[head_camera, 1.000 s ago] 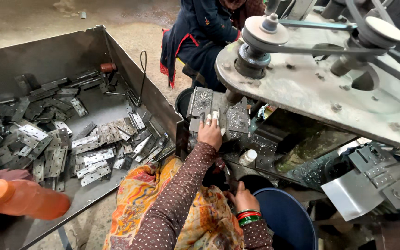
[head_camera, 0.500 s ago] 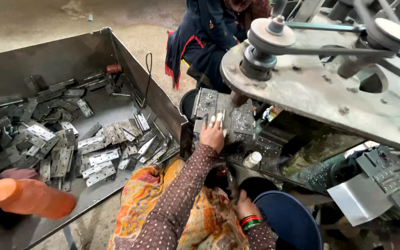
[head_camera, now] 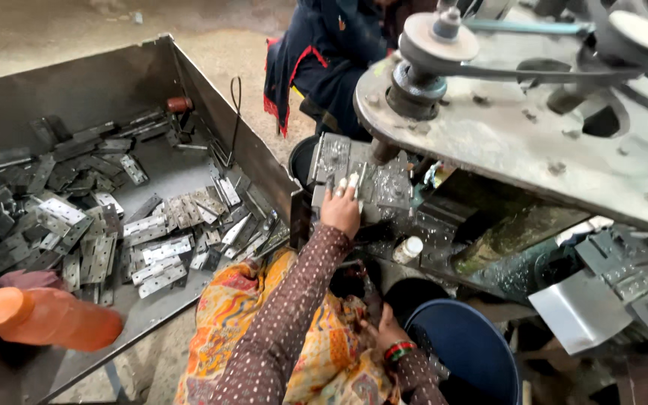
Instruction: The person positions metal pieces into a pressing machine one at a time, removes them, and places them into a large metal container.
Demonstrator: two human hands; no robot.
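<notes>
Grey metal hinge plate (head_camera: 354,178) sits under the left hand (head_camera: 341,211), fingers curled down on it; right hand (head_camera: 384,332) unclear.

Floor (head_camera: 54,30): bare packed earth or rough concrete, sandy grey, at 11 to 12 o'clock, lit by flat daylight with soft shadows

Large sheet-metal bin (head_camera: 211,97) fills 9 to 10 o'clock, walls dull grey, a bent wire hook (head_camera: 234,105) hung over its right wall

Heavy steel machine plate (head_camera: 519,142) spans 1 to 3 o'clock, oil-stained, carrying a pulley (head_camera: 436,37) and a dark belt (head_camera: 534,71)

Second person in dark blue clothing (head_camera: 331,52) sits at 12 o'clock beyond the plate

Blue plastic bucket (head_camera: 466,352) at 5 o'clock; orange plastic bottle (head_camera: 54,319) at 8 o'clock, lying tilted
</notes>
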